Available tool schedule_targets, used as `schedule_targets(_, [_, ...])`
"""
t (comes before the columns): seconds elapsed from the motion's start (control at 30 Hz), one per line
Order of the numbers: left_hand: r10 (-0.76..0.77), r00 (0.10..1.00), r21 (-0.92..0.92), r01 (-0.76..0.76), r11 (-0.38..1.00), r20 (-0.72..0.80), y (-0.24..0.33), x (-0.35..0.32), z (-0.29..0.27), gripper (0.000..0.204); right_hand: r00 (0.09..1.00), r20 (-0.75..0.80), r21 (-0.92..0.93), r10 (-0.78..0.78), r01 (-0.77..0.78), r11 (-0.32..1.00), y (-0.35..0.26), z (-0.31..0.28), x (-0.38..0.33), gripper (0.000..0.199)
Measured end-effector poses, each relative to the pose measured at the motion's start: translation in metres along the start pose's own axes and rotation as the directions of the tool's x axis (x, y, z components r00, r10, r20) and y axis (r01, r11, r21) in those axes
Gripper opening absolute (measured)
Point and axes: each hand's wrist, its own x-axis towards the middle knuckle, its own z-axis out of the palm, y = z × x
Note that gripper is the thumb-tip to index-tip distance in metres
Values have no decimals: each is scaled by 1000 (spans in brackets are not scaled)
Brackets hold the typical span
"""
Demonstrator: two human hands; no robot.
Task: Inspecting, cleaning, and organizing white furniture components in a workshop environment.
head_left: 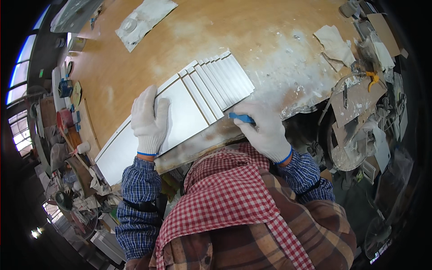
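Observation:
A long white board (pixel 185 118) lies slantwise along the near edge of the worktable. My left hand (pixel 149 120), in a white knit glove, rests on it with the thumb apart from the fingers. Several more white boards (pixel 220 77) lie overlapped in steps at its far right end, with dark grooves across some of them. Beside the boards' near edge, my right hand (pixel 265 131), gloved the same way, grips a small blue block (pixel 241 118). Its fingers wrap over the block and hide part of it, so its exact kind cannot be made out.
Whitish dust covers the tan worktable (pixel 193 33). A crumpled white sheet (pixel 143 22) lies at the far left, a stained cloth (pixel 335 44) at the far right. A yellow-handled tool (pixel 372 80) hangs by the right edge. Tins and a red container (pixel 65 118) crowd the left.

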Motion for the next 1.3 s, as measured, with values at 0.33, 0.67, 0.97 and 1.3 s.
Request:
schedule_targets(0.33, [13, 1000, 8, -13, 1000, -8, 0, 1, -3, 38, 992, 118, 106, -48, 36, 994, -13, 12, 1, 25])
schedule_targets(0.67, [32, 999, -34, -33, 999, -29, -2, 2, 2, 39, 954, 251, 192, -161, 114, 975, -15, 30, -14, 27])
schedule_targets(0.97, [-19, 997, 8, 18, 1000, 71, 2, -1, -5, 39, 882, -123, 259, 455, -414, 873, 23, -41, -37, 26])
schedule_targets(1.3, [-83, 986, 38, 78, 996, 145, 4, 1, -5, 42, 892, -244, 64, 380, -377, 924, 66, -57, 9, 26])
